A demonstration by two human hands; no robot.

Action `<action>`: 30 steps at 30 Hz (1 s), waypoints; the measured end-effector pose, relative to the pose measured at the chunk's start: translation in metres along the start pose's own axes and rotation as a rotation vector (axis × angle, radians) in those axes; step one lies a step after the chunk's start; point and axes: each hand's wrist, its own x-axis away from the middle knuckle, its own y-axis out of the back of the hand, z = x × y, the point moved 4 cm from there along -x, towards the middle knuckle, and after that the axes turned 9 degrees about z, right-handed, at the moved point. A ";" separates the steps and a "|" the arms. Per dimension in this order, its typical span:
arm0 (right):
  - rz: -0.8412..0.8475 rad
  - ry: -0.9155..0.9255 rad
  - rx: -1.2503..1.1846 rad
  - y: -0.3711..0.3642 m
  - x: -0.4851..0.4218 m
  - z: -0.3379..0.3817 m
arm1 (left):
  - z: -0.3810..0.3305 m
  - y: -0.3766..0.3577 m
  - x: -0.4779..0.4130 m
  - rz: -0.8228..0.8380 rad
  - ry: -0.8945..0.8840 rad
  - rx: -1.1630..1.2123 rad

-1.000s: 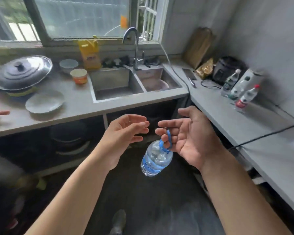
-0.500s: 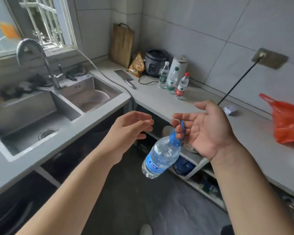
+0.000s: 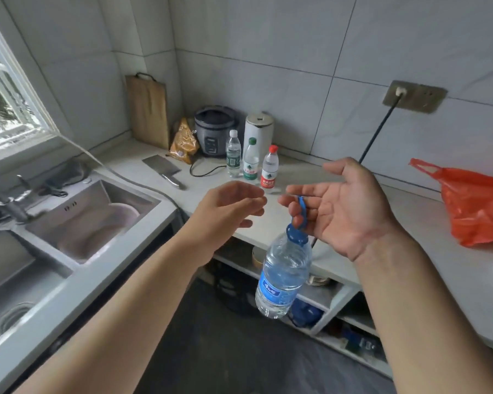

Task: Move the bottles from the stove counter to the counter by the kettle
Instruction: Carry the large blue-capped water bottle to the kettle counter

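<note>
While your right hand faces palm up with its fingers loosely spread, a blue carry loop is hooked over one curled finger, and a large water bottle with a blue label hangs from that loop. It dangles tilted in the air, just in front of the table edge and above the dark floor, touching nothing else. Your left hand is held out beside the right one, empty, fingers relaxed and slightly curled, a small gap between the two sets of fingertips.

On the table beyond your hands, three small water bottles stand upright in a close row: one with a white cap, one with a green cap and one with a red cap. Right behind them stands a white kettle, with a dark rice cooker just to its left. An orange snack bag leans next to the cooker, and a wooden cutting board is propped in the corner against the tiled wall. A cleaver lies flat on the table near the sink. Far to your right an orange plastic bag sits on the table, and a black cord runs up to a wall socket.
</note>
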 end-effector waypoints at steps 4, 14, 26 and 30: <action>-0.016 0.035 0.026 0.021 -0.036 0.036 | -0.014 0.001 -0.059 0.007 -0.036 -0.015; -0.169 0.086 0.002 0.067 -0.141 0.088 | -0.019 0.002 -0.191 0.138 -0.047 0.027; -0.435 0.051 -0.056 0.105 -0.277 0.122 | 0.018 0.033 -0.351 0.309 0.052 0.157; -0.498 0.049 -0.085 0.114 -0.312 0.127 | 0.034 0.035 -0.387 0.373 0.098 0.145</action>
